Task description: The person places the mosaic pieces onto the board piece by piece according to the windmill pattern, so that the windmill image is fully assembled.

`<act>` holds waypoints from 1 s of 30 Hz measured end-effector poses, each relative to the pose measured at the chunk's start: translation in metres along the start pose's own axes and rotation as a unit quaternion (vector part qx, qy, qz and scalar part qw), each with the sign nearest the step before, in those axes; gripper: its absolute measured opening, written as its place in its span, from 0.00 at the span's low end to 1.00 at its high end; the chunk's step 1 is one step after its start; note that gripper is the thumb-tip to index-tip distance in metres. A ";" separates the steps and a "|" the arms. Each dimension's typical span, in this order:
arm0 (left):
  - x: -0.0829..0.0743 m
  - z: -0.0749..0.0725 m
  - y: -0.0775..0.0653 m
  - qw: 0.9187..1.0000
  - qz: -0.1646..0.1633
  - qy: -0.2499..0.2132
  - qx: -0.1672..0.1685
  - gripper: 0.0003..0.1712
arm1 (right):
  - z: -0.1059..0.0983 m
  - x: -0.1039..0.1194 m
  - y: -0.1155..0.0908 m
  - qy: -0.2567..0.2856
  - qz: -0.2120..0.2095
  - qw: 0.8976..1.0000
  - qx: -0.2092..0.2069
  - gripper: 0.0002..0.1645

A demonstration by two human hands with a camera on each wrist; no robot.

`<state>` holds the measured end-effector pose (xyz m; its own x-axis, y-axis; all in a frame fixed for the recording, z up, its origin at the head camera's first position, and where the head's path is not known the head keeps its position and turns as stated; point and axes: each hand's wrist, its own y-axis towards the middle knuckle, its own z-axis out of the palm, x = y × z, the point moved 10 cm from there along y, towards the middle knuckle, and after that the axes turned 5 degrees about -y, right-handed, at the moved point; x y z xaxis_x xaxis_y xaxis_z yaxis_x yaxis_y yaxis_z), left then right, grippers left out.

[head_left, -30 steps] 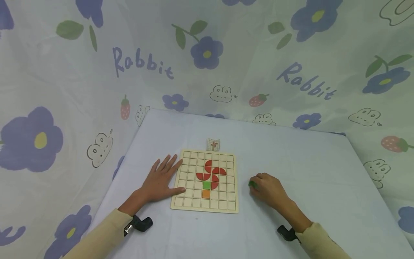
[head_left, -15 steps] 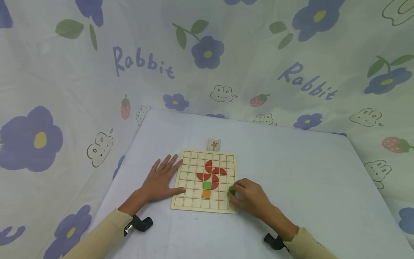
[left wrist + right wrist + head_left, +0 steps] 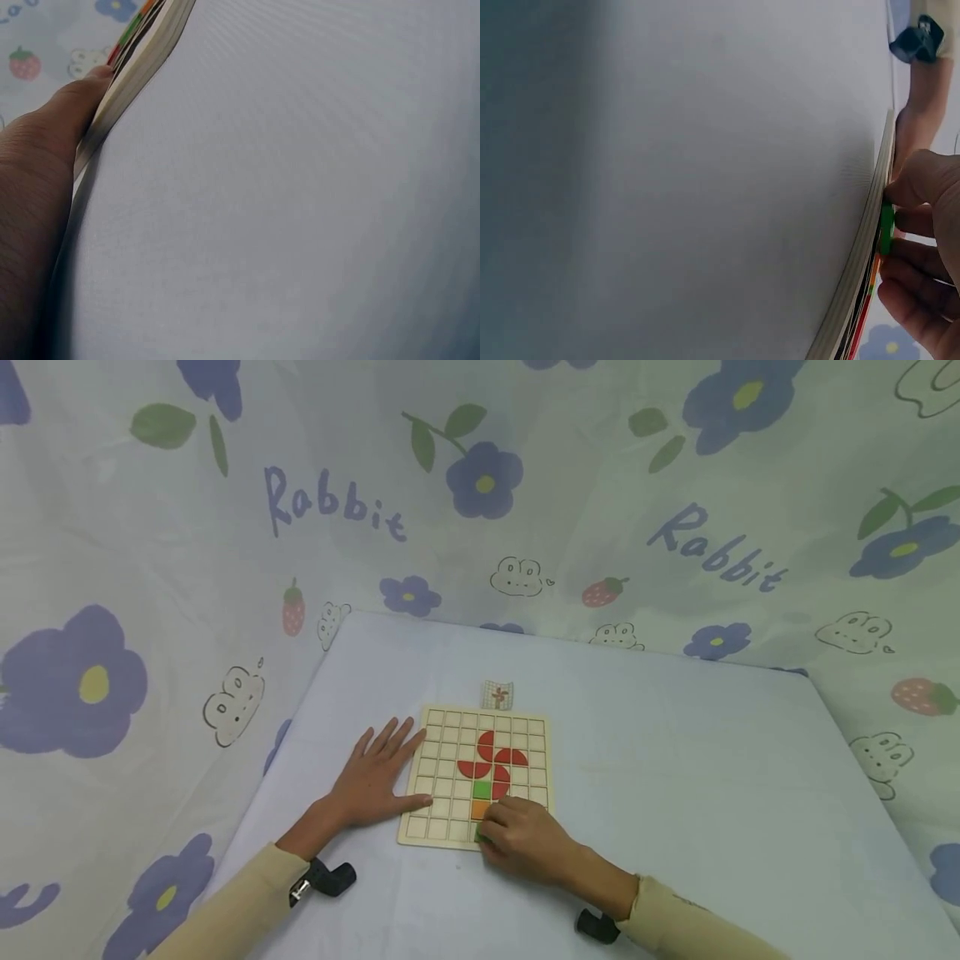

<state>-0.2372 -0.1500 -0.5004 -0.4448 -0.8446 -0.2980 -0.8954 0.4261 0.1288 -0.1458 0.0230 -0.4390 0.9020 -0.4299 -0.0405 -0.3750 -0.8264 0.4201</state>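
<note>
A square wooden grid board [image 3: 442,814] lies on the white table. Four-armed red half-round pieces [image 3: 475,769] form a pinwheel on it. Below them sit a green square tile [image 3: 482,789] and an orange square tile [image 3: 479,809]. My right hand [image 3: 528,843] pinches another green tile [image 3: 886,229] between thumb and fingers, at the bottom row under the orange tile. My left hand [image 3: 375,781] lies spread at the board's left side, fingertips on its edge and the thumb [image 3: 82,94] over the rim.
A small pattern card [image 3: 497,695] showing a red pinwheel on a grid stands just behind the board. White cloth covers the table [image 3: 675,760]. A curtain printed with flowers and rabbits [image 3: 480,485] hangs behind and at the sides.
My right hand has moved left with the green tile, from the table right of the board to the board's bottom row. My left hand has stayed in place.
</note>
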 end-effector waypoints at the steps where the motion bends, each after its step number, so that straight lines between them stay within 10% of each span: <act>1: -0.001 0.000 0.000 1.000 0.001 -0.001 0.000 0.63 | 0.002 0.001 0.001 -0.001 0.000 1.000 0.007 0.04; 20: 0.003 0.006 -0.001 1.000 0.001 -0.002 0.014 0.62 | 0.014 0.016 0.005 -0.034 0.005 0.996 0.085 0.09; 30: 0.004 0.005 -0.001 0.999 -0.006 -0.016 0.032 0.61 | 0.006 0.000 0.013 0.053 0.050 0.996 0.052 0.07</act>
